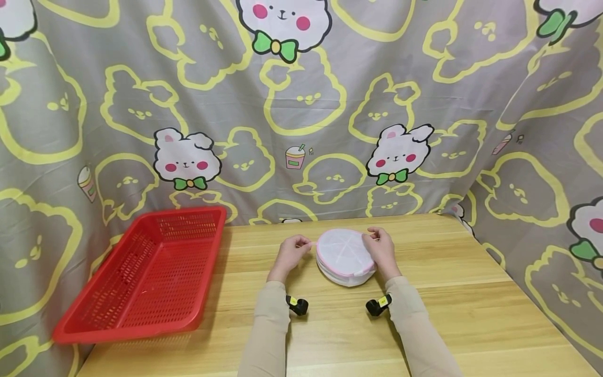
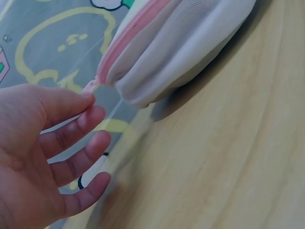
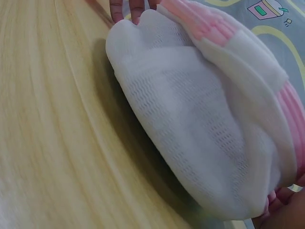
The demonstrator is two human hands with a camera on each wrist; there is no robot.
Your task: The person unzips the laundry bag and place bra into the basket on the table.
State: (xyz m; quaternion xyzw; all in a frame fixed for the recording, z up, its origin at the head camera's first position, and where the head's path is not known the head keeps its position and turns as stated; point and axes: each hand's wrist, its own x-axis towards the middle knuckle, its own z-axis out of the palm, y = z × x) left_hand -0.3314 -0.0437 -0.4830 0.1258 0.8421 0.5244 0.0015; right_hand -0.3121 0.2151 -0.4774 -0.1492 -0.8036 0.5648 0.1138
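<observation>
- From my remote station I log a round white mesh bag (image 1: 344,252) with a pink zip edge, over the middle of the tabletop (image 1: 471,309), toward the far side; I cannot tell whether its underside touches the wood.
- Left hand (image 1: 290,255), at the bag's left side: thumb and index finger pinch a small pink pull tab (image 2: 89,87) on the zip edge — remaining fingers loosely spread, holding nothing.
- Right hand (image 1: 381,252), at the bag's right side: fingers grasp its rim, thumb side uppermost; in my right wrist view they are mostly hidden.
- Red perforated basket (image 1: 132,333) sits to the left, well apart from the bag.
- Patterned curtain (image 1: 306,99) hangs along the far side — rabbits, yellow outlines.
- Beige sleeves (image 1: 267,332) cover both forearms.
</observation>
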